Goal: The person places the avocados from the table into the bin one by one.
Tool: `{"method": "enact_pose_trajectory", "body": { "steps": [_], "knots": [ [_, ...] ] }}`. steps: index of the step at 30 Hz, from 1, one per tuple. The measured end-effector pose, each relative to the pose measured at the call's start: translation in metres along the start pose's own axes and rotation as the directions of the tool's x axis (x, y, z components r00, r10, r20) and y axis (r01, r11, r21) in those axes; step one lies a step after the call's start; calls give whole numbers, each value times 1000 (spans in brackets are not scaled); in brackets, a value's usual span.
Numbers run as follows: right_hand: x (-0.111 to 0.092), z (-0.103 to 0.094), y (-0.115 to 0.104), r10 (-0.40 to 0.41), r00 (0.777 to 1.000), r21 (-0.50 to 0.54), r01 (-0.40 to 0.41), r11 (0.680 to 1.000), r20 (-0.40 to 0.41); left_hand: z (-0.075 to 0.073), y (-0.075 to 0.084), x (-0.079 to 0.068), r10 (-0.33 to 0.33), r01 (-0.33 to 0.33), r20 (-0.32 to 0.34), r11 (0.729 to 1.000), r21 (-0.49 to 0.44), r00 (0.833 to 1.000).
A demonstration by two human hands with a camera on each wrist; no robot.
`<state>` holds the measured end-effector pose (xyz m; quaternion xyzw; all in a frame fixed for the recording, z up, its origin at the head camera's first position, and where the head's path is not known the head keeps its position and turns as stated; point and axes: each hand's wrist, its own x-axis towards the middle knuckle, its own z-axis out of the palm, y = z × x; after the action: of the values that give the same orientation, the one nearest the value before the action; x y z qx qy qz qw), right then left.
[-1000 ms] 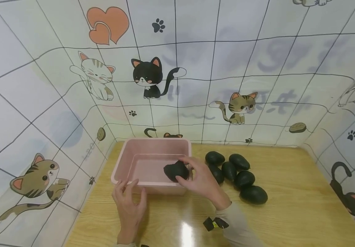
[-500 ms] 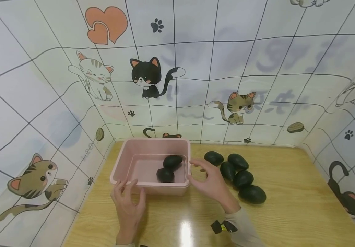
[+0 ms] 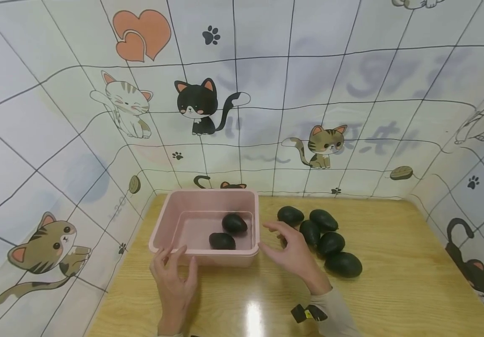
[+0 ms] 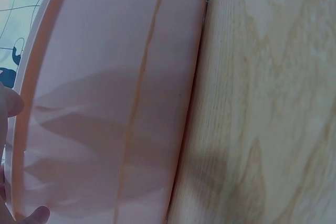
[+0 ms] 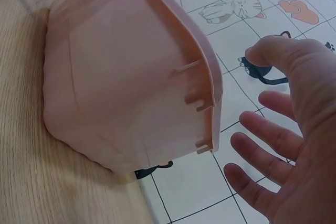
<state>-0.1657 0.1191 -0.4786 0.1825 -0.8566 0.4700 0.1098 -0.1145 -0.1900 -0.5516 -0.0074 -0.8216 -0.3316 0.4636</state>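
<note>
Right hand [image 3: 290, 252] released, right of bin [image 3: 225, 260]; left hand [image 3: 175, 281] relaxed on its near rim [image 3: 220, 252] (stray knock could roll avocados [image 3: 343, 265] alongside).

Bin, one: pale-pink, rectangular, open-topped plastic bin [image 3: 220, 260], upright, at left. Contents: two dark-green, egg-shaped avocados [image 3: 234, 223] lying on the right half of its floor, one nearer. Right of bin: loose avocado cluster [image 3: 331, 244], similar, five clearly visible, another mostly hidden.
</note>
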Motion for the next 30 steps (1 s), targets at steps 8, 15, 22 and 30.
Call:
{"method": "enact_pose_trajectory", "body": {
  "steps": [8,15,22,30],
  "knots": [
    [-5,0,6,6,1000,-4,-6,1000,-6,-2,2,-2,-16,16,17,1000,13,1000],
    [-8,2,9,27,1000,-6,-27,1000,-11,-1,2,-1,-7,7,12,1000,11,1000],
    [-12,4,13,34,999,20,-33,999,-30,0,0,-1,9,-9,-9,1000,-3,1000],
    [-18,4,19,40,999,31,-39,999,-27,-2,1,-3,-31,31,27,1000,3,999]
  ]
}}
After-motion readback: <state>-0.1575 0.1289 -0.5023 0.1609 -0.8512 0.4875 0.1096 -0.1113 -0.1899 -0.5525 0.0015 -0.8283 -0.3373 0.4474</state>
